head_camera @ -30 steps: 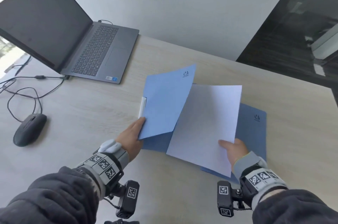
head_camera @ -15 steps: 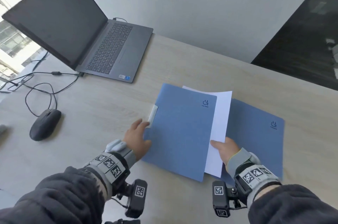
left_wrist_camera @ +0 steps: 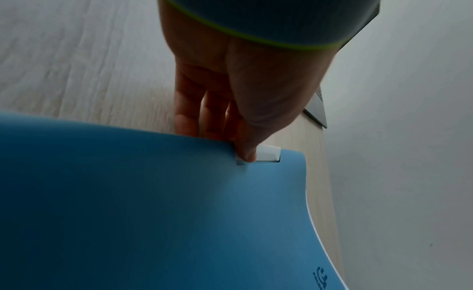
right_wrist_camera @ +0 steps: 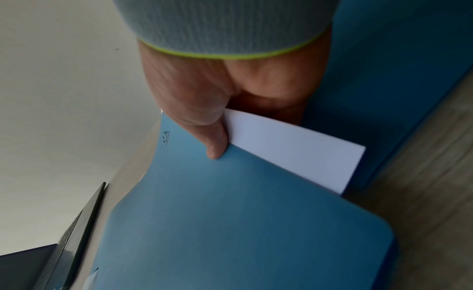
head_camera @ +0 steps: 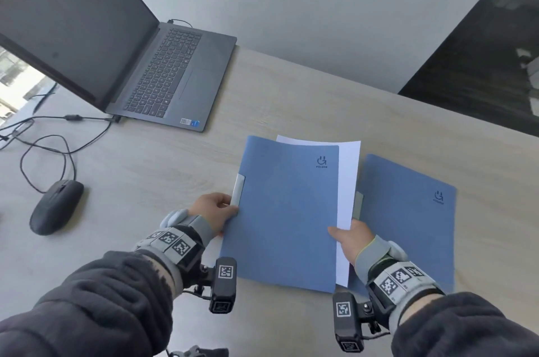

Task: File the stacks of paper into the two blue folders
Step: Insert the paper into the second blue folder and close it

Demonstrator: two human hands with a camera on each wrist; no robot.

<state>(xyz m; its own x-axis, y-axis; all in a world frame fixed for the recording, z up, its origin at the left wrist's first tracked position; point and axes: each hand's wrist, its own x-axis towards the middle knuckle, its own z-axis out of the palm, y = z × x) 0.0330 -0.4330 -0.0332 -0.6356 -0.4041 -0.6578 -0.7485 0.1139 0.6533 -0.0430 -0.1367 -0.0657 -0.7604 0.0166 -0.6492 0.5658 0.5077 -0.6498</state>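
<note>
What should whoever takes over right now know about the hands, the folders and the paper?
Left hand: thumb pinching the white clip at the near folder's spine.
Right hand: gripping the paper stack at the folder's open edge.
Done: stack lies under the closed cover, though its right and far edges stick out.
Left: push it fully in. Second folder lies closed alongside, its contents hidden.

Head cam sits up high looking forward and down over the tabletop (head_camera: 277,99), so you get both hands plus the laptop (head_camera: 175,73) at the far left. The wrist cams are super close, each peering along its own hand at the near blue folder (left_wrist_camera: 153,213), which all three views share. The left wrist view's a bit blurry, though, and I think that sliver at its right edge is the laptop.
</note>
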